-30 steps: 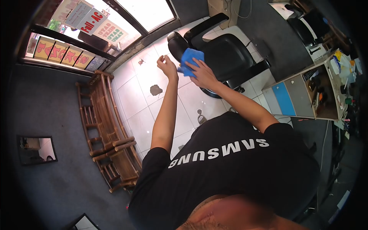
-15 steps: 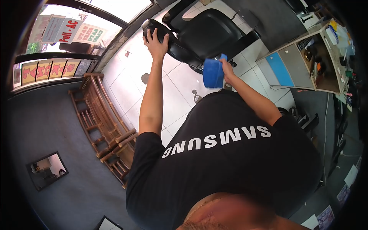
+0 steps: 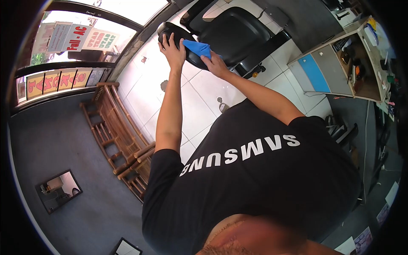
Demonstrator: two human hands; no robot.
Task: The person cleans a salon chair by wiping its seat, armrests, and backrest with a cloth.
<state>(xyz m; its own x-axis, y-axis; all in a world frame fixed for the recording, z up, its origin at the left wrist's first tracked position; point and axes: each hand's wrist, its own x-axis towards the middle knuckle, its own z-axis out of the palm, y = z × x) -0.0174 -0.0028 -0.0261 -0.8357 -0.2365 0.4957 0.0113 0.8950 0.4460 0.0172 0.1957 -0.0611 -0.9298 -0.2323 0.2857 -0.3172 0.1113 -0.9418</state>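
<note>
My left hand [image 3: 173,52] rests with fingers spread on the black backrest [image 3: 169,28] of a salon-type chair. A folded blue cloth [image 3: 196,47] lies against the same backrest, gripped at its lower right by my right hand [image 3: 216,64]. The cloth's left end reaches close to my left fingers. Behind the backrest is the chair's black seat [image 3: 236,32], with an armrest [image 3: 272,46] on its right side.
A bamboo bench [image 3: 117,127] stands on the left along the glass front with signs [image 3: 78,37]. To the right is a cabinet [image 3: 329,70] with a blue door and an open compartment. White floor tiles [image 3: 204,93] show below the chair. A small mirror [image 3: 59,191] hangs at lower left.
My left hand went from the air to the backrest and stayed there. My right hand swung right and down with the cloth, then back up left onto the backrest.
</note>
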